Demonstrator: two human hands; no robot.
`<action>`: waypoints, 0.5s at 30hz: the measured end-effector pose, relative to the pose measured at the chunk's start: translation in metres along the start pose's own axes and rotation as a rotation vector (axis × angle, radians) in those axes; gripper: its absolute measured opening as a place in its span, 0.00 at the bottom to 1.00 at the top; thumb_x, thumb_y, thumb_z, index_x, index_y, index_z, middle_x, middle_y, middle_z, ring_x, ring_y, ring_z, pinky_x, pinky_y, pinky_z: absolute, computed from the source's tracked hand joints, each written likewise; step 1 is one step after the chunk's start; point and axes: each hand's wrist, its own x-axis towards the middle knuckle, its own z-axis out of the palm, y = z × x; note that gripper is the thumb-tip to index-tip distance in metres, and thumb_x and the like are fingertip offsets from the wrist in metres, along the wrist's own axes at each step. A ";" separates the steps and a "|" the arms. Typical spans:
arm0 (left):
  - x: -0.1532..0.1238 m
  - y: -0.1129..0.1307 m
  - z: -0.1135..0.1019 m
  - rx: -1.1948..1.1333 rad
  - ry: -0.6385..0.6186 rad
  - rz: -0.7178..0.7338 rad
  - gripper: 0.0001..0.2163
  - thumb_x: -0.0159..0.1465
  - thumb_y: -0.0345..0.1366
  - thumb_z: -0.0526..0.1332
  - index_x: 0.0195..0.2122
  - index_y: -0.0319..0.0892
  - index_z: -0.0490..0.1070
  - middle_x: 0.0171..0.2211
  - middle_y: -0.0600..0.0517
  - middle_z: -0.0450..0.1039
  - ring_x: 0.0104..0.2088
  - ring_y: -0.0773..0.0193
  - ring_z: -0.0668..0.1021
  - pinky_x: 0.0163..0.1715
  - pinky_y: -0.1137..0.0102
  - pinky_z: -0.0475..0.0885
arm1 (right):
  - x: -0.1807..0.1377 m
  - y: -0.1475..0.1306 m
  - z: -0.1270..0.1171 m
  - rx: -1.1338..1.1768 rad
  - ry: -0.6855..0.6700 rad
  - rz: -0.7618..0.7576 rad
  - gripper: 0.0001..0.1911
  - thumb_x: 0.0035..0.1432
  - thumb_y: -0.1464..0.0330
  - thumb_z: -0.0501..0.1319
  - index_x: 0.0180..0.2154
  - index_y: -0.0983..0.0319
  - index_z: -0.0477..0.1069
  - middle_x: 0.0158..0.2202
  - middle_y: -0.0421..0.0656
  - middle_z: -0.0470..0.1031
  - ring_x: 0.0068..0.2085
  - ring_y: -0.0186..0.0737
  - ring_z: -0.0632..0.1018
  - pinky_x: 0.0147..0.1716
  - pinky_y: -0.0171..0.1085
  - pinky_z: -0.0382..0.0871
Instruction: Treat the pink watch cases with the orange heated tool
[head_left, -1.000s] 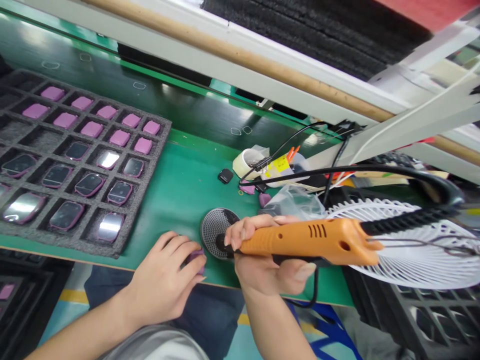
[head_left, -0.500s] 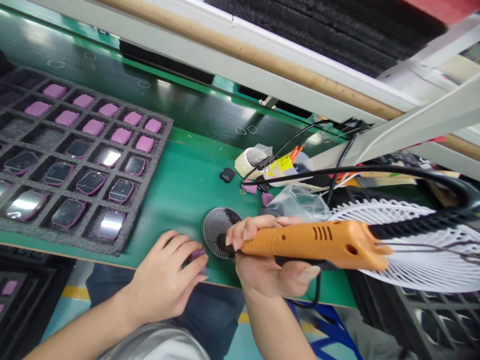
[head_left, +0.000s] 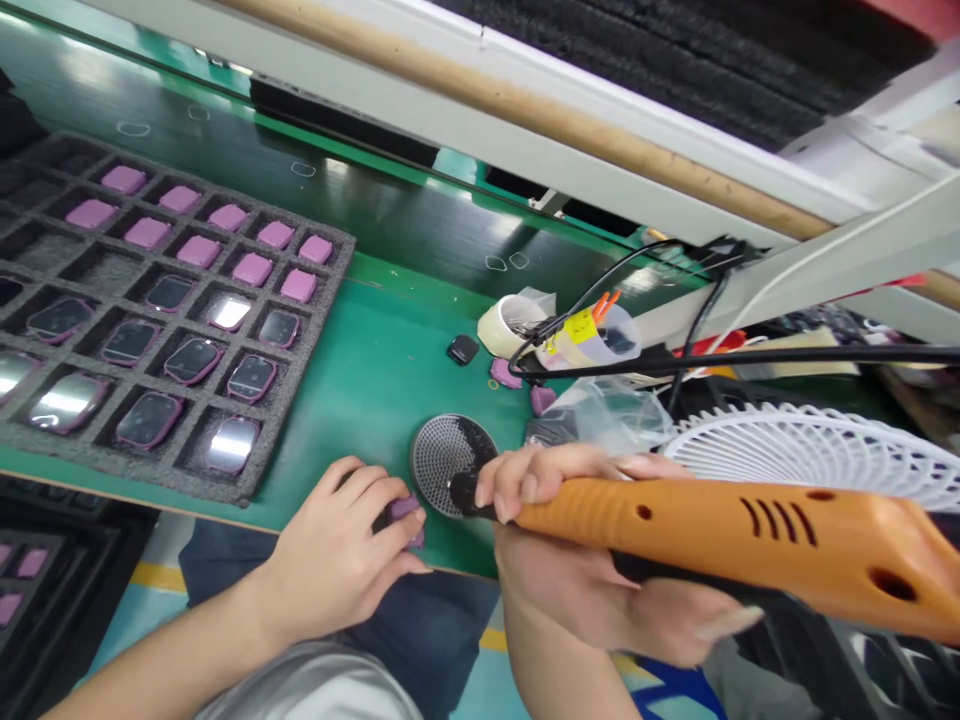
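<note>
My left hand (head_left: pixel 341 555) rests on the green bench near its front edge, fingers closed around a small purple watch case (head_left: pixel 405 510). My right hand (head_left: pixel 577 560) grips an orange electric screwdriver (head_left: pixel 735 545) that lies almost level, its black tip pointing left over a round perforated metal disc (head_left: pixel 442 460) next to the purple case. The tool's rear end reaches off the right edge of the view.
A dark foam tray (head_left: pixel 315 360) at the left holds several purple watch cases, some face up with shiny screens. Behind the disc lie a tape roll (head_left: pixel 504 322), a clear cup (head_left: pixel 611 335), black cables, a plastic bag and loose small parts. A white fan grille (head_left: pixel 817 450) sits at the right.
The orange screwdriver has swung nearer the camera, its rear end dropping to the lower right. My left hand stays on the purple case. The view shifted slightly left.
</note>
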 end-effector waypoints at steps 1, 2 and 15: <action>0.000 0.000 0.000 0.002 -0.002 -0.004 0.10 0.76 0.39 0.72 0.54 0.43 0.81 0.52 0.45 0.82 0.51 0.49 0.80 0.57 0.49 0.75 | -0.002 -0.002 0.001 0.004 -0.012 0.002 0.27 0.70 0.35 0.64 0.55 0.45 0.77 0.34 0.36 0.76 0.25 0.40 0.74 0.25 0.43 0.76; 0.000 0.000 0.000 0.004 -0.003 -0.008 0.09 0.76 0.39 0.72 0.54 0.43 0.81 0.52 0.45 0.81 0.50 0.50 0.80 0.57 0.49 0.74 | -0.004 -0.003 0.003 0.013 -0.030 0.008 0.26 0.70 0.35 0.64 0.55 0.45 0.78 0.34 0.35 0.76 0.25 0.39 0.73 0.26 0.42 0.76; 0.001 0.001 0.002 0.007 0.016 -0.021 0.07 0.77 0.40 0.70 0.52 0.44 0.81 0.52 0.45 0.82 0.52 0.49 0.79 0.59 0.49 0.72 | -0.011 -0.003 0.004 0.029 -0.190 0.121 0.28 0.67 0.35 0.68 0.57 0.44 0.79 0.36 0.36 0.79 0.29 0.41 0.79 0.30 0.45 0.79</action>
